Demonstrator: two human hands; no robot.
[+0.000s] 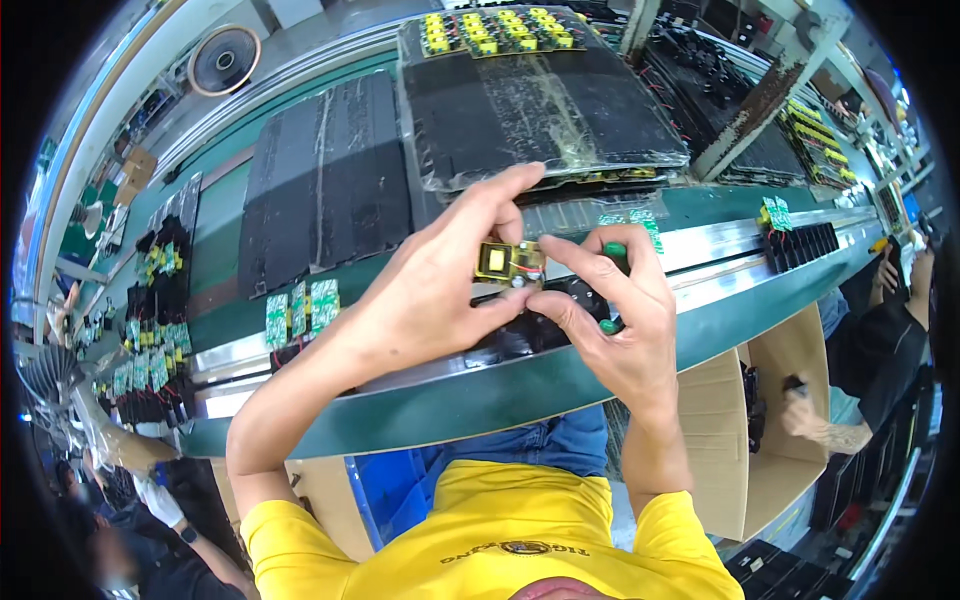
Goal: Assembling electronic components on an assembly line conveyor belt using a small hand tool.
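A small circuit board (510, 264) with a yellow-wrapped transformer and a red wire is held above the bench edge, between both hands. My left hand (440, 262) grips it from the left, thumb below, index finger stretched out past it. My right hand (622, 310) pinches its right side between thumb and index finger. Something green (614, 254) shows between the right hand's fingers; its kind is mostly hidden. Beneath the hands, black plastic parts (515, 338) lie on a metal rail, partly covered. Green boards (645, 228) stand just beyond the right hand.
Black stacked sheets (540, 110) carry rows of yellow boards (505, 30). Another black sheet (325, 170) lies left. Green boards (300, 308) and a black holder (803, 246) sit along the rail. Open cardboard box (715, 440) at right; co-workers' hands (800, 412) on both sides.
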